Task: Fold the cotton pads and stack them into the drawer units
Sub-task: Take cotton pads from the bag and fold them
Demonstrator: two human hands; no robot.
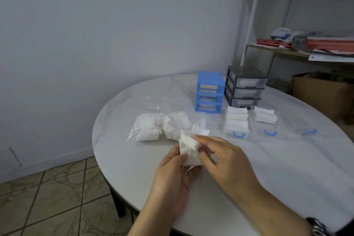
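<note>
Head view | left hand [173, 174], right hand [223, 159] grip cotton pad [189, 151] | bagged pads [164, 128] behind

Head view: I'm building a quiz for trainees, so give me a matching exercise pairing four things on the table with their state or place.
Things:
1. blue drawer unit
2. grey drawer unit
3. cotton pad
4. rightmost clear drawer

States:
A. held in both hands
B. frame with its drawers out
C. lying on the table with no pads
D. drawers in place

Pairs: 1-B, 2-D, 3-A, 4-C
</note>
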